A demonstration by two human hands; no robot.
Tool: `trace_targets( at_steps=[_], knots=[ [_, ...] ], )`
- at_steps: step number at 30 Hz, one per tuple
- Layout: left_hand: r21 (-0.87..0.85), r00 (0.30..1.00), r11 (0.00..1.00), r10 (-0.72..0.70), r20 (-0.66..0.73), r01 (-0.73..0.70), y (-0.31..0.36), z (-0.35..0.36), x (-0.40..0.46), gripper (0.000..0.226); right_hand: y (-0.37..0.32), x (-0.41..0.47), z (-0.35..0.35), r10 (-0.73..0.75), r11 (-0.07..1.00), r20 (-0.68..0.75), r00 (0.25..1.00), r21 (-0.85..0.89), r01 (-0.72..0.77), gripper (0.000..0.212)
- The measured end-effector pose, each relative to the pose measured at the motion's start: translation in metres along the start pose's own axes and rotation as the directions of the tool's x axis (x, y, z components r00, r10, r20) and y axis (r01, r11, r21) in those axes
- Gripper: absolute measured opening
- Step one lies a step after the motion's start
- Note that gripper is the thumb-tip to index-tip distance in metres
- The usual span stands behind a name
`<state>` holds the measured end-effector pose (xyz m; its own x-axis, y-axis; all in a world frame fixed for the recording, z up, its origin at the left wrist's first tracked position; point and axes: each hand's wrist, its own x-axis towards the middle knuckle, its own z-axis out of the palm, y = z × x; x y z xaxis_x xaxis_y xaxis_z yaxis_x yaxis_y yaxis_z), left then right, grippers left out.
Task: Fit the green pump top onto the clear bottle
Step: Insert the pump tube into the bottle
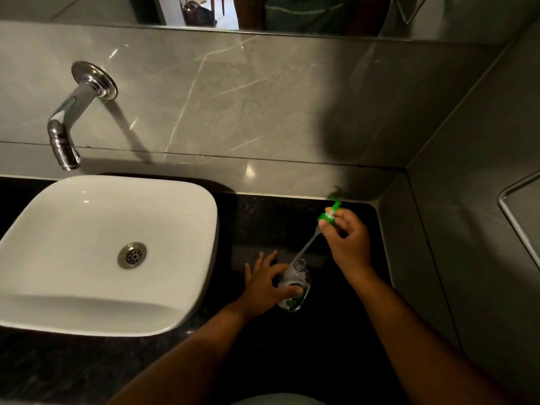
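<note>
The clear bottle (295, 283) stands on the dark surface (336, 331), left hand (267, 283) wrapped around it. Right hand (347, 239) pinches the green pump top (328, 215); its thin tube (305, 249) looks bendy, the bottle light and probably slippery.

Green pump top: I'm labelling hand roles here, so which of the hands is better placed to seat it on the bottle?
Right. The right hand holds the green pump top, its tube entering the clear bottle. The left hand steadies that bottle.
</note>
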<state>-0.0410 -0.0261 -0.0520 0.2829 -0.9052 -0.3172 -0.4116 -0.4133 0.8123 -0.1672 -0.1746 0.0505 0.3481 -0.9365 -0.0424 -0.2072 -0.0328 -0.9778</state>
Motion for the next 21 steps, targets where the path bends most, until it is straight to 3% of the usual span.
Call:
trace_targets(
  at_steps=[4, 8, 14, 18, 21],
  knots=[
    [0.013, 1.0, 1.0, 0.008, -0.029, -0.008, 0.0, 0.003, -0.001, 0.046, -0.013, 0.013, -0.012, -0.053, 0.998, -0.032, 0.998, -0.031, 0.052, 0.019],
    [0.026, 1.0, 1.0, 0.002, -0.029, -0.001, -0.001, 0.003, 0.0, 0.045, 0.0, -0.001, -0.007, -0.101, 0.963, 0.073, 0.992, -0.245, 0.116, 0.034],
    [0.053, 1.0, 0.999, -0.004, -0.031, 0.006, -0.003, 0.007, -0.002, 0.048, 0.037, -0.045, 0.006, 0.061, 0.827, 0.253, 0.966, -0.554, 0.093, 0.039],
    [0.037, 0.999, 0.999, -0.014, -0.041, 0.016, 0.0, 0.008, -0.004, 0.055, 0.044, -0.053, 0.005, 0.138, 0.885, 0.249, 0.959, -0.465, -0.007, 0.044],
    [0.026, 0.998, 0.999, -0.018, -0.055, 0.02, 0.003, 0.007, -0.006, 0.056, 0.045, -0.053, 0.007, 0.159, 0.979, 0.311, 0.937, -0.175, -0.108, 0.063]
  ],
)
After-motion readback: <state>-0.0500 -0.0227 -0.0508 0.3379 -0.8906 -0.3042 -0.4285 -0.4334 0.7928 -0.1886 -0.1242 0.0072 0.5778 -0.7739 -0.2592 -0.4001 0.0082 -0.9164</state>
